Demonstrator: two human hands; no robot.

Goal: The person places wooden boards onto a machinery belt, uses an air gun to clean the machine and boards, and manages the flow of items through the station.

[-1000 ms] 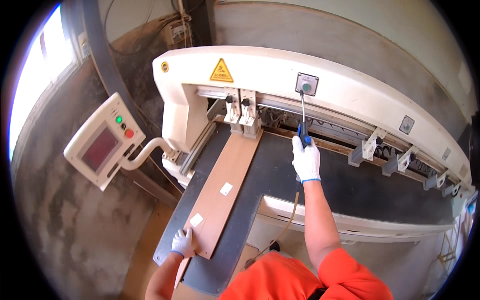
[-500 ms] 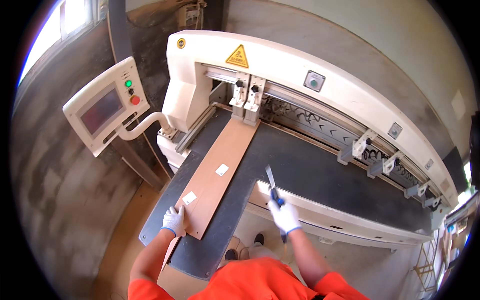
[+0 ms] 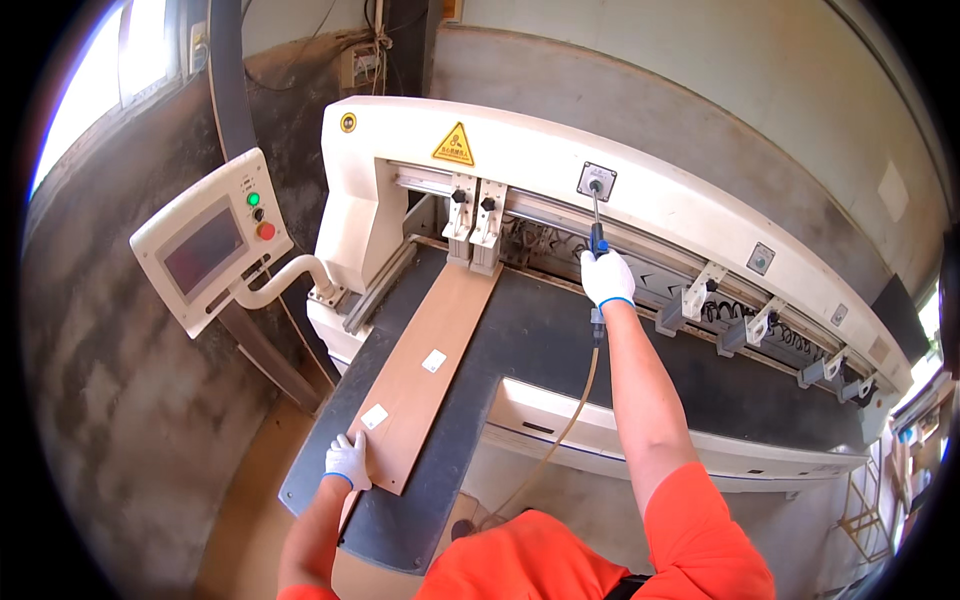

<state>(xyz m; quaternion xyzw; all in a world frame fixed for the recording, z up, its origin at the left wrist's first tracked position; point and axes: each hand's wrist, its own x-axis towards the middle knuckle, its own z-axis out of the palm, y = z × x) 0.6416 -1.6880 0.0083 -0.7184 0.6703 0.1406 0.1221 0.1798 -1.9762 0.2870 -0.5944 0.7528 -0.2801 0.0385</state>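
Note:
A long wooden board (image 3: 415,400) with two white labels lies on the dark worktop, its far end under a pair of clamps (image 3: 474,222) on a white machine. My left hand (image 3: 347,461), in a white glove, holds the board's left edge near its close end. In my right hand (image 3: 607,277), also gloved, is an air blow gun (image 3: 599,240) with a thin metal nozzle, its fingers wrapped round the handle. The nozzle tip meets a green button (image 3: 597,186) on the machine's front beam; whether it presses in I cannot tell. A yellowish hose (image 3: 568,425) trails from the gun.
A control panel (image 3: 210,240) with a screen stands at the left on a curved arm. More clamps (image 3: 690,298) line the rail to the right. The dark worktop (image 3: 640,370) runs right, with a notch in its near edge.
My right hand has swung up and away from me, bringing the blow gun's tip from above the worktop edge to the green button. My left hand stays at the board. The view has shifted slightly.

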